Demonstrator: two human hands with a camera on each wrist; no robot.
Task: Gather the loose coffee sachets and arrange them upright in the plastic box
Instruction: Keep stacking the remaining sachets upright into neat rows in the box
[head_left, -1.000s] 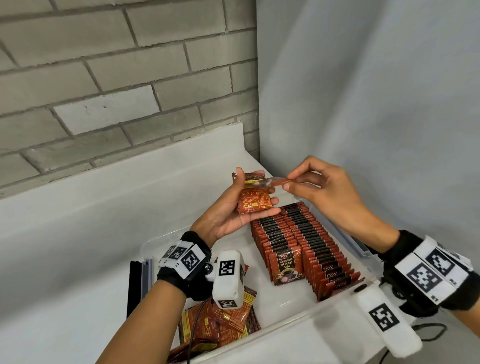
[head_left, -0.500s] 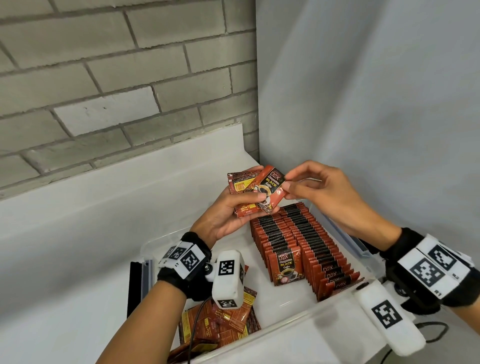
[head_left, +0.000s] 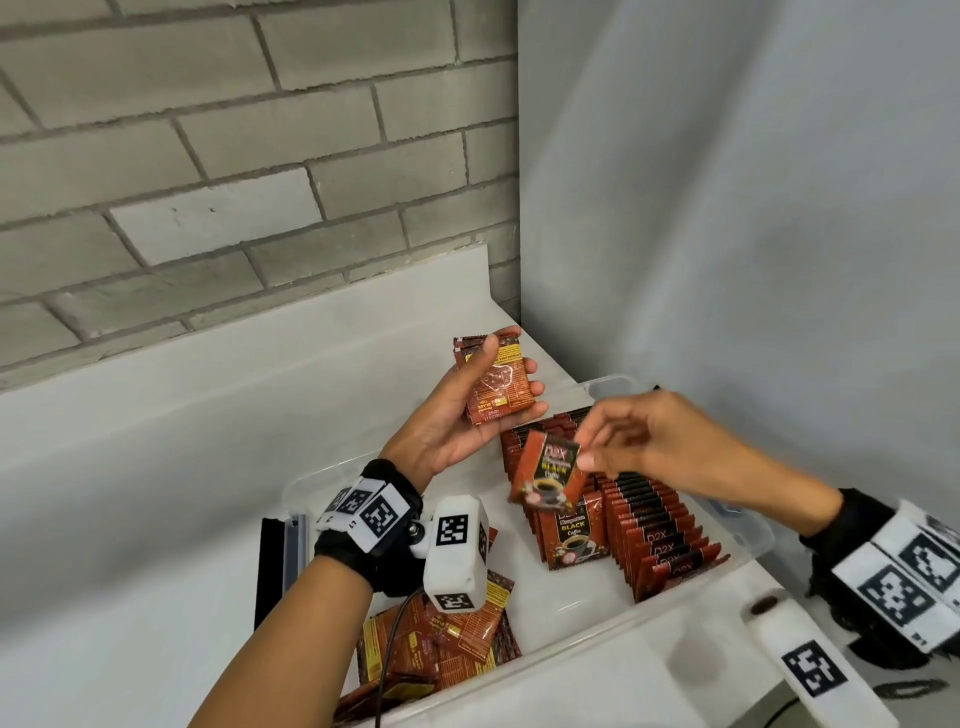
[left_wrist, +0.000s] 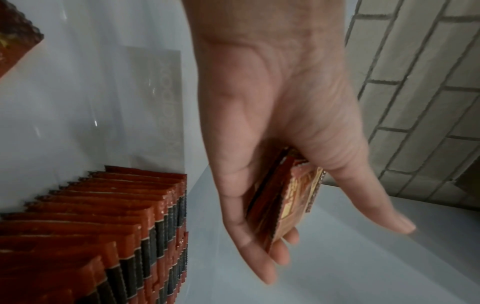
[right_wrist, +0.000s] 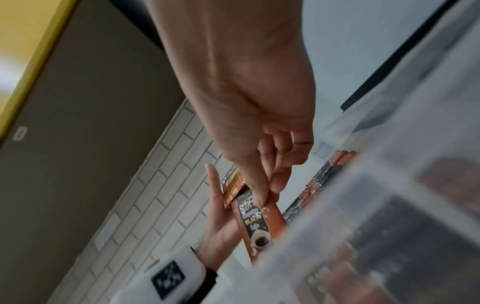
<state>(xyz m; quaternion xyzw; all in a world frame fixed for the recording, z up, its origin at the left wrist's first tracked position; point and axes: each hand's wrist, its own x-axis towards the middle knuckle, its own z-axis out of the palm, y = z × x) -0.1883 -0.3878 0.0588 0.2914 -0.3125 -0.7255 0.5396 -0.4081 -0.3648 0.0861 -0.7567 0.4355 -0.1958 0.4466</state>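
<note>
Grey brick wall behind white table w/ clear plastic box on it. Left hand grips small stack of sachets above box, thumb over top. Right hand pinches single sachet by its corner, just over upright rows inside box. Loose sachets lie at near-left end of box.

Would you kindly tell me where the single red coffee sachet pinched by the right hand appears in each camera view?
Head: the single red coffee sachet hangs centre frame, above the upright rows.
Left wrist: probably the red corner at top left; too little shows to be sure.
Right wrist: lower centre, under the fingertips.
Shared landmark: the grey brick wall.
</note>
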